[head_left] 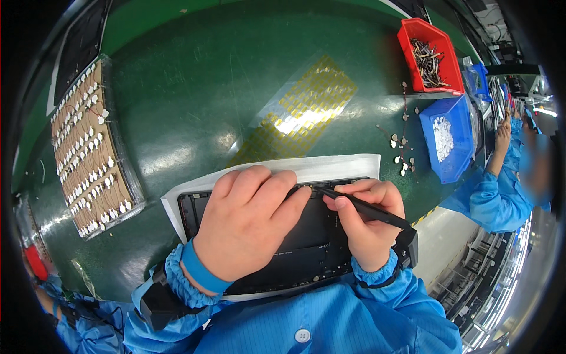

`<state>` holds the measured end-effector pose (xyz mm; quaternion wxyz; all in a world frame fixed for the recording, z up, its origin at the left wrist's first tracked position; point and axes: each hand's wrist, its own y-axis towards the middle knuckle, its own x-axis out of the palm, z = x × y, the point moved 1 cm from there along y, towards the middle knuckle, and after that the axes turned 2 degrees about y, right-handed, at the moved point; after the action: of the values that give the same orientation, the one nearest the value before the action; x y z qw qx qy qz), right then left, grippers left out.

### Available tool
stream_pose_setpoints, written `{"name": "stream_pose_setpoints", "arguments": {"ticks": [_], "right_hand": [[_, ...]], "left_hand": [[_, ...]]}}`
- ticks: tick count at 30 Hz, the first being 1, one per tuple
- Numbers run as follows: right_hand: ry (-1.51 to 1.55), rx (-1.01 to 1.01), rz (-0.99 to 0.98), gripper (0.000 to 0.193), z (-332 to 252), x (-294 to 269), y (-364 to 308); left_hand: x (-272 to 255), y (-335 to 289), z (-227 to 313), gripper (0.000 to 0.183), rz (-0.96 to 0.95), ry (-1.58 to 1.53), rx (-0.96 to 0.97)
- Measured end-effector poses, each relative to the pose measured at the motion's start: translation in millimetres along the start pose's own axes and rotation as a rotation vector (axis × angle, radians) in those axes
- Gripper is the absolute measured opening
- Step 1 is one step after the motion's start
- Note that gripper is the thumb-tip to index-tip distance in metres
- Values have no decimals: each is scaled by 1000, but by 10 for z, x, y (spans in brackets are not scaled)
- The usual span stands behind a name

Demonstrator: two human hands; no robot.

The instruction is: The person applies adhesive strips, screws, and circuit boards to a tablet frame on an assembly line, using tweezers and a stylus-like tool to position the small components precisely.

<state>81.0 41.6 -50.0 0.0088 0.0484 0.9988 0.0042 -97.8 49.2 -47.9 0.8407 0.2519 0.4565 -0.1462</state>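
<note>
On a white sheet (348, 162) in front of me lies an opened black tablet housing (295, 268), with small parts along its edges. My left hand (247, 221) is laid over its left half, fingers bent over the far edge. Its thumb is hidden, and the index fingertip presses close to the tool's tip. My right hand (371, 221) is closed round a slim black pen-shaped tool (377, 213). That tool's tapered tip meets the housing's far edge, just right of my left index finger.
A tray (79, 159) of small white wired parts stands left. Beyond the housing lies a clear sheet of yellow stickers (306, 106). At right are a red bin (436, 85), a blue bin (454, 171) and loose wired parts (404, 141). A co-worker's sleeve (501, 200) shows far right.
</note>
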Motion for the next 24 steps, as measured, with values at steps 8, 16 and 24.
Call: {"name": "stream_pose_setpoints", "arguments": {"ticks": [8,16,24], "right_hand": [[-91,-30,-25,23,41,-8,-27],[-35,-76,-21,23,79,12,-16],[200,-204,-2,25,-140,-159,-100]], "left_hand": [[-158,-31,-1,43,109,152,-296],[-168,-76,-79,29,68,200,-267],[-351,-56,-13,18,21,160,-78]]}}
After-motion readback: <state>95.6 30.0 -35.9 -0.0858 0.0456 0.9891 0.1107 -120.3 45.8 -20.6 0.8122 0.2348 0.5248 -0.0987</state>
